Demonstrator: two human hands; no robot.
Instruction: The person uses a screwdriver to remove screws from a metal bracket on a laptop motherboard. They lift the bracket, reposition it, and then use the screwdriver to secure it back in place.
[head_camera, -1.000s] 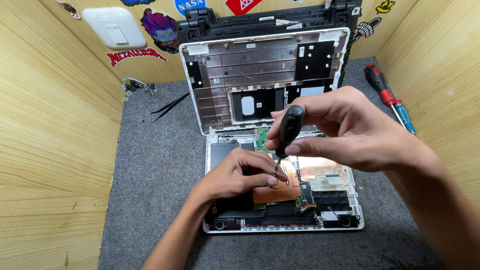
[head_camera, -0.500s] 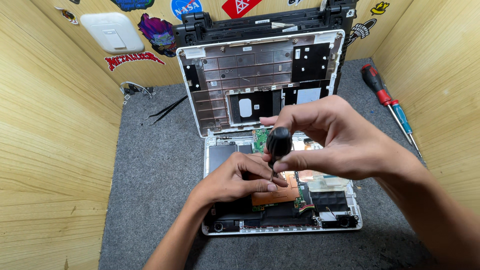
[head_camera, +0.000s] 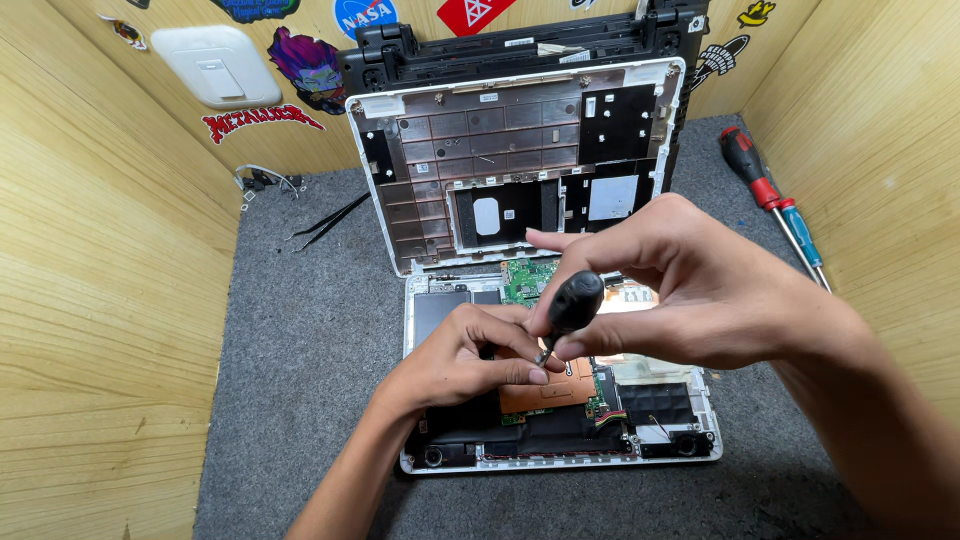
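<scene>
A: right hand (head_camera: 690, 290) is pinching that black-handled screwdriver (head_camera: 570, 305) over the opened laptop (head_camera: 560, 440), left hand (head_camera: 470, 355) curled down steadying the tip?

B: yep. I'd keep it vertical, press lightly, turn slowly.

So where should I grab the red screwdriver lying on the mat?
Probably by the red and black handle of the red screwdriver, coming from above. It lies flat on the grey mat, handle toward the back, thin shaft running beside the wooden wall.
</scene>
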